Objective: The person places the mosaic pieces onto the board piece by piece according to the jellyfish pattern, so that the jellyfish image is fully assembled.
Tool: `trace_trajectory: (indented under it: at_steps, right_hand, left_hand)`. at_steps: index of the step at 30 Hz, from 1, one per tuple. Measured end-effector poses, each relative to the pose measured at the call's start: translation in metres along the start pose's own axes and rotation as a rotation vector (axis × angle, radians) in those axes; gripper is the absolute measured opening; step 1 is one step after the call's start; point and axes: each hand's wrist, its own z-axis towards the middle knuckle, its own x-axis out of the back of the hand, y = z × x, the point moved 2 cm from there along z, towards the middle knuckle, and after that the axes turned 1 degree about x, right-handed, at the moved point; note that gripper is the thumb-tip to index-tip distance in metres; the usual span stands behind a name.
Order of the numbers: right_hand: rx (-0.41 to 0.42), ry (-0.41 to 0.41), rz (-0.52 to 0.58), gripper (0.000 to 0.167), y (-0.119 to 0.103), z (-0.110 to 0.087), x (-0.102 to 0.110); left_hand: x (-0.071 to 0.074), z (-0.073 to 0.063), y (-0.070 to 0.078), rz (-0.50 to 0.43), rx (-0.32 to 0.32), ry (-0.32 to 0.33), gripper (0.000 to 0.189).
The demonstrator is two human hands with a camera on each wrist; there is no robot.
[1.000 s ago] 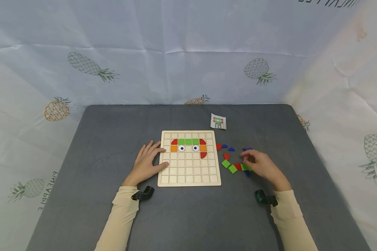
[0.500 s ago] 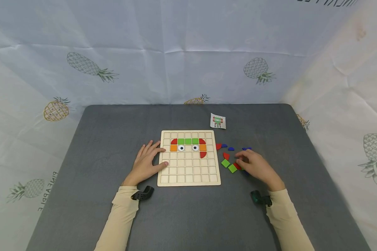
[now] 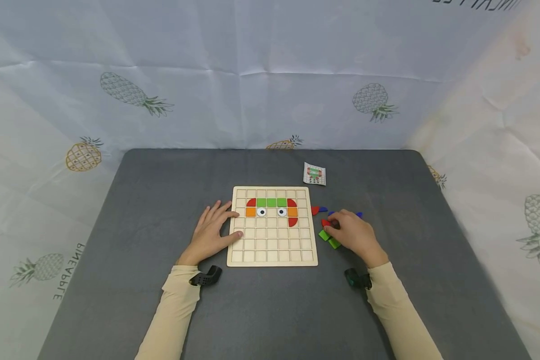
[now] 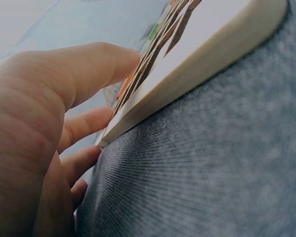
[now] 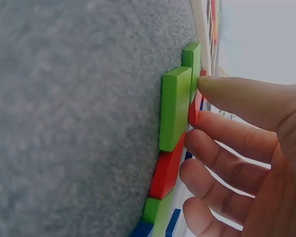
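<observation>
My left hand (image 3: 209,237) lies at the left edge of a wooden grid board (image 3: 267,255), its thumb and fingertips over the rim. On the board, red, green and orange tiles and two eye tiles form a partial face. My right hand (image 3: 353,234) is over the loose tiles just right of the board. In the right wrist view its thumb and index finger (image 5: 227,126) pinch at a red quarter-circle tile (image 5: 194,112), still low among the others. Two green square tiles (image 5: 175,108) lie beside it, and the other fingers are loosely curled.
A small printed card (image 3: 314,174) lies behind the board. Another red tile (image 3: 315,210) and a blue tile (image 3: 323,209) sit near the board's right edge. Further loose tiles lie partly hidden under my right hand. Printed cloth (image 3: 270,100) hangs behind the grey table (image 3: 270,310).
My right hand has moved left across the loose tiles, from the far ones to the red tile nearer the board. The left hand has stayed on the board's edge.
</observation>
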Motion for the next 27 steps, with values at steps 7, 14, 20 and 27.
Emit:
trace_trajectory:
  at_steps: [7, 14, 20, 27]
  right_hand:
    - [0.000, -0.026, 0.068, 0.022, -0.003, 0.004, 0.001]
    - [0.018, -0.033, 0.133, 0.012, -0.004, 0.005, 0.001]
    - [0.035, -0.051, 0.176, 0.010, -0.004, 0.005, 0.002]
    - [0.059, 0.008, 0.222, 0.019, -0.006, 0.008, 0.011]
  left_hand:
    - [0.000, 0.001, 0.000, 0.017, 0.000, -0.004, 0.059]
    - [0.001, 0.001, 0.000, 0.005, 0.000, 0.001, 0.060]
    - [0.000, 0.002, -0.001, 0.019, 0.004, -0.005, 0.060]
    - [-0.001, 0.001, -0.001, 0.018, 0.015, -0.015, 0.060]
